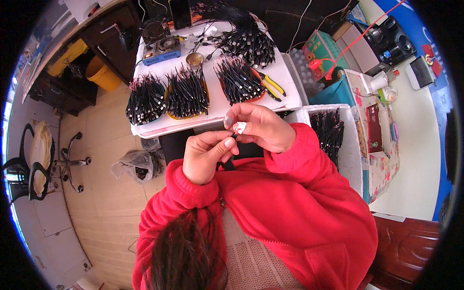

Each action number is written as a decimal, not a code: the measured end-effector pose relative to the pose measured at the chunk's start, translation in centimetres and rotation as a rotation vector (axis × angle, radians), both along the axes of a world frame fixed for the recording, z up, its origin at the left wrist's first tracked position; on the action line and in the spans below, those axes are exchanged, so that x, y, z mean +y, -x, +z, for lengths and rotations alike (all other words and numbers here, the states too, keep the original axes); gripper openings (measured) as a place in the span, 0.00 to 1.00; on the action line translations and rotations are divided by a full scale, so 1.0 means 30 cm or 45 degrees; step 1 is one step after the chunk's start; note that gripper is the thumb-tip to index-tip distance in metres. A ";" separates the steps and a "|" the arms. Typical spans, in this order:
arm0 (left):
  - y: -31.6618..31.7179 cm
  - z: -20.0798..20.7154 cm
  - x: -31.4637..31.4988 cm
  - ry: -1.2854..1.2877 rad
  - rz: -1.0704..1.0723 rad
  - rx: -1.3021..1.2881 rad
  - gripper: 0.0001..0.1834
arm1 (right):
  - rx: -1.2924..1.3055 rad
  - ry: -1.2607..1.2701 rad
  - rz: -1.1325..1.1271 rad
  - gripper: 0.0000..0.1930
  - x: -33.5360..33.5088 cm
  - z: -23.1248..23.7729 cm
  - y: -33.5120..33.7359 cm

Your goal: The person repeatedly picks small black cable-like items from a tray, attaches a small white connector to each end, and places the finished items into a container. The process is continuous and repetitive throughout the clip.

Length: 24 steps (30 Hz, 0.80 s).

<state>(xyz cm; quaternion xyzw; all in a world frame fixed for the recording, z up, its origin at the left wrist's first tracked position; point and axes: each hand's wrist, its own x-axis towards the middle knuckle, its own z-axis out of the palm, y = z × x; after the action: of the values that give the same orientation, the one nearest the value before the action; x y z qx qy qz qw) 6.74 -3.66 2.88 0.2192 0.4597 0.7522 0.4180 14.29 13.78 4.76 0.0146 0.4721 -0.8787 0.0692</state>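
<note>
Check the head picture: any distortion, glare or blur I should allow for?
Head view: the chair looks tilted and stretched near the left rim; head view: bright, washed-out patches along that rim; head view: left hand and right hand fairly sharp, but the white piece between them lacks fine detail.

No lettering can be read; marks on the green box (pixel 323 52) are too small.

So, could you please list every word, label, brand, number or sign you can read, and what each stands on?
There are none I can quote.
Green-and-red box: printing, too small to read.
Blue panel, upper right: white lettering, cut off and unreadable.
Blue device: small markings, too blurred to read.
Dark red box: small mark, too small to read.
</note>
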 end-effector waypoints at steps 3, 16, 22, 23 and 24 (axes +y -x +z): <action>0.001 -0.013 0.006 0.017 -0.020 -0.030 0.08 | -0.021 0.004 0.086 0.14 0.022 -0.015 0.018; 0.088 -0.062 0.068 0.217 -0.097 -0.017 0.07 | 0.056 -0.107 -0.078 0.12 0.060 -0.128 0.086; 0.151 -0.101 0.107 0.084 0.019 -0.062 0.07 | 0.165 -1.169 -0.635 0.05 0.472 -0.138 0.400; 0.157 -0.109 0.113 0.088 0.027 -0.039 0.07 | 0.012 -1.423 -0.746 0.06 0.553 -0.138 0.502; 0.161 -0.116 0.115 0.109 0.023 -0.036 0.07 | 0.027 -1.682 -0.794 0.10 0.619 -0.144 0.598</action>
<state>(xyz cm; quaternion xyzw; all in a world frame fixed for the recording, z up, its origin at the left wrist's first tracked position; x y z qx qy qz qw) 1.92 -0.23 -0.60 0.1864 0.4875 0.7386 0.4268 -3.64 32.33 0.45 0.1785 0.8782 -0.3896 -0.2123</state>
